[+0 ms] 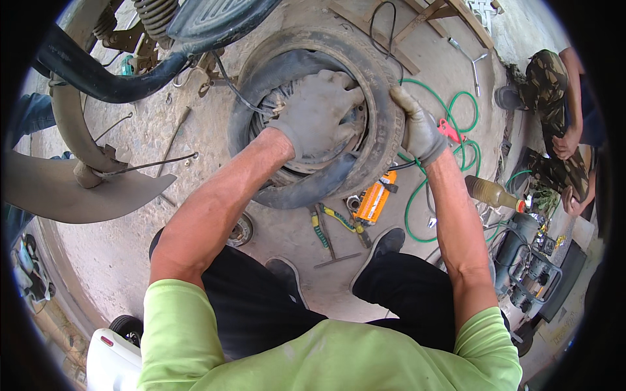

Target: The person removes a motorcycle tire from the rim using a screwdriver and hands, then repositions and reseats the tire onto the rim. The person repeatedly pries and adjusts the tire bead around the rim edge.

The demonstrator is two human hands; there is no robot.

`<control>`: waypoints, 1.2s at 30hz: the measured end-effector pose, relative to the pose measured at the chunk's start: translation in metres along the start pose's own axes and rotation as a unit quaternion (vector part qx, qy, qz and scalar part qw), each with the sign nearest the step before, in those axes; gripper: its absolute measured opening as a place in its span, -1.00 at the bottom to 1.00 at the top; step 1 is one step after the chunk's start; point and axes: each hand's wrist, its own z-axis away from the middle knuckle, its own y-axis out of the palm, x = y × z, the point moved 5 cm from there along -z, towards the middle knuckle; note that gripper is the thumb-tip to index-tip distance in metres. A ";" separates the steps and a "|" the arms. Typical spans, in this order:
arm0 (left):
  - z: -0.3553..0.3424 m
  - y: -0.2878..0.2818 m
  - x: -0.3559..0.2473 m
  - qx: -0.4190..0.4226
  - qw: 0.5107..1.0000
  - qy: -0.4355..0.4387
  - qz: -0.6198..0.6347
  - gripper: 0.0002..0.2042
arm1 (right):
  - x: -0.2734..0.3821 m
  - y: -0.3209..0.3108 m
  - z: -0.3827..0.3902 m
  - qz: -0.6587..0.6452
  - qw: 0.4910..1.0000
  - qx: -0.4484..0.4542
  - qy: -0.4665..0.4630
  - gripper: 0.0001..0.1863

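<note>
A worn black tyre (379, 81) lies tilted in front of me, with a smooth dark inner tube (312, 187) bulging out along its opening. My left hand (319, 114), in a dusty grey glove, reaches over the middle of the wheel with its fingers spread; their tips bend down, and what they touch is partly hidden. At the tyre's right side, my gloved right hand (420, 127) grips the outer tread, thumb on top and the other fingers mostly out of sight. Part of a wheel hub shows beneath the left hand.
Motorbike parts, including a fender (85, 189), overhang the left. Pliers (339, 220), an orange box (377, 199), a T-shaped bar (337, 259) and green hose (417, 195) lie on the floor. A bottle (490, 192), a compressor (521, 257) and a seated person (554, 104) are right.
</note>
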 end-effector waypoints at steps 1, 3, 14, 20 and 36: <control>0.003 0.000 -0.004 -0.033 0.999 0.014 0.006 -0.47 | -0.001 -0.004 -0.001 -0.018 1.000 0.004 0.003 -0.47; 0.012 0.000 -0.011 -0.096 0.994 0.043 0.015 -0.46 | 0.000 -0.007 -0.002 -0.052 0.999 0.010 0.008 -0.48; 0.014 0.003 -0.012 -0.094 0.988 0.119 0.012 -0.37 | 0.003 -0.014 -0.006 -0.067 0.998 0.019 0.013 -0.48; -0.002 0.013 -0.015 -0.015 0.996 0.092 0.003 -0.30 | 0.009 -0.006 -0.004 -0.003 1.000 0.000 0.018 -0.42; -0.004 0.004 -0.014 -0.020 0.996 0.083 0.003 -0.31 | 0.000 -0.003 -0.016 -0.090 0.996 -0.005 0.009 -0.25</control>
